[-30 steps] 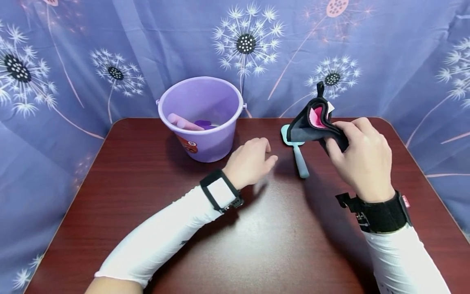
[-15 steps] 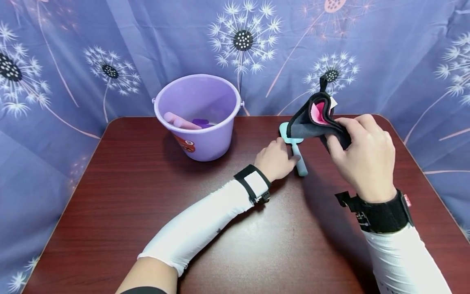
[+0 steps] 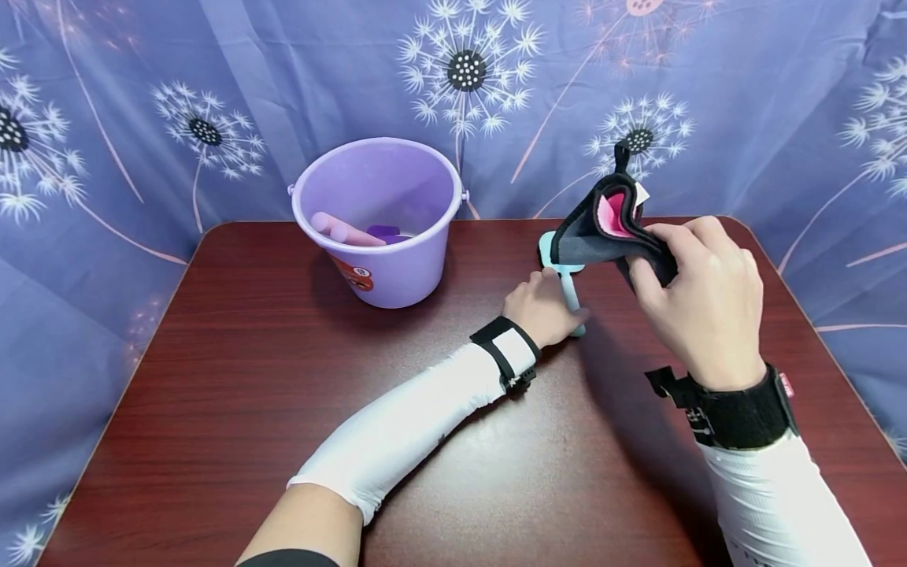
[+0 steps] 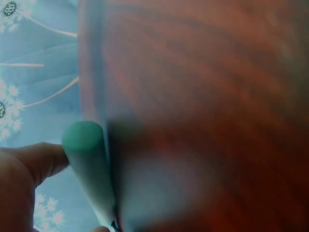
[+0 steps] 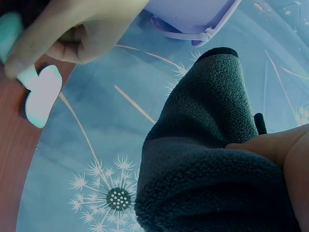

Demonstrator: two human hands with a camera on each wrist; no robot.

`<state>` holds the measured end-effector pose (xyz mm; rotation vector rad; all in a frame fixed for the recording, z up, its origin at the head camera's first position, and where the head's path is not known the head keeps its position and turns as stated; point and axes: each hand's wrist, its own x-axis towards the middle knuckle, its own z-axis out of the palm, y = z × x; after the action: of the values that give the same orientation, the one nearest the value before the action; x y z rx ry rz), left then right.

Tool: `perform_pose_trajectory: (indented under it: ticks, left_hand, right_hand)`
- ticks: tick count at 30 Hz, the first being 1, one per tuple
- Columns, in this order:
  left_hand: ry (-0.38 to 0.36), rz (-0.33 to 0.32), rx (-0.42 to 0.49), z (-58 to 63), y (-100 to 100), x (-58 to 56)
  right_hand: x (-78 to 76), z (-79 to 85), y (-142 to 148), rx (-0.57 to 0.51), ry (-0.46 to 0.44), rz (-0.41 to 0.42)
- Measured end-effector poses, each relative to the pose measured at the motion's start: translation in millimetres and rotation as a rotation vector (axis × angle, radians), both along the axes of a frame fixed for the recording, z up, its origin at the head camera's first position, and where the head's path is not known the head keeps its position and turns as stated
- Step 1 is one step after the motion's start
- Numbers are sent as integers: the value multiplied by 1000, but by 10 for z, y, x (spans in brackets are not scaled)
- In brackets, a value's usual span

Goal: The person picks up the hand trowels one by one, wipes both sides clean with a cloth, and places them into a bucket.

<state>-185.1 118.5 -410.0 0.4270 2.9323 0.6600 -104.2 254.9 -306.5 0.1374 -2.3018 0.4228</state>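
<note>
My left hand (image 3: 544,309) is at the handle of a pale teal, spatula-like tool (image 3: 568,287) lying on the table, thumb on one side and fingers curled on the other. In the left wrist view the thumb meets the rounded green handle (image 4: 86,150); most of the fingers are out of sight there. My right hand (image 3: 701,303) grips a folded dark grey cleaning cloth (image 3: 595,240) above the table. The cloth has black edging, a hanging loop and a pink inner side. It partly covers the tool's head in the head view.
A purple bucket (image 3: 397,272) stands at the back left of the dark red wooden table (image 3: 234,354). Pink rods (image 3: 347,230) and a purple item lie inside it. A blue dandelion-print curtain (image 3: 319,71) hangs close behind the table.
My left hand has moved right from beside the bucket to the tool's handle, its fingers now closing round it. The right hand keeps the cloth in nearly the same place.
</note>
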Motion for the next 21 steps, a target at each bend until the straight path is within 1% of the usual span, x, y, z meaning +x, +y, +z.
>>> perform_pose_trajectory:
  ticks: [3,5,7,9,10,11,13,14,16,17,19,20,21]
  left_hand:
    - [-18,8,13,-105,-11,-111]
    - [-30,5,7,-186,-10,-179]
    - [-19,7,-5,-331,12,-270]
    - [-34,5,-13,-296,-22,-261]
    - [-31,6,-19,-321,-22,-279]
    - [-36,1,-25,-272,-50,-256]
    - [-32,-3,-29,-235,-94,-229]
    - [-40,-11,-28,-156,-137,-186]
    - [-36,-13,-17,-109,-187,-155]
    - [-43,-18,-12,-31,-234,-110]
    - [-37,-14,4,-1,-283,-92]
    - [-44,-19,1,74,-325,-59]
    - [-40,-21,1,82,-348,-54]
  right_hand:
    - [0,-7,-2,2,-10,2]
    - [1,-14,-2,6,-17,6]
    - [2,-20,-3,11,-20,9]
    - [5,-25,-4,16,-18,14]
    - [7,-27,-6,17,-18,17]
    - [8,-29,-7,18,-18,20]
    - [11,-32,-10,19,-19,23]
    - [12,-33,-12,20,-19,25]
    - [13,-34,-14,21,-19,27]
    - [12,-33,-15,21,-19,28]
    - [10,-33,-16,23,-18,30]
    - [10,-33,-16,24,-17,31]
    - [10,-32,-16,25,-16,32]
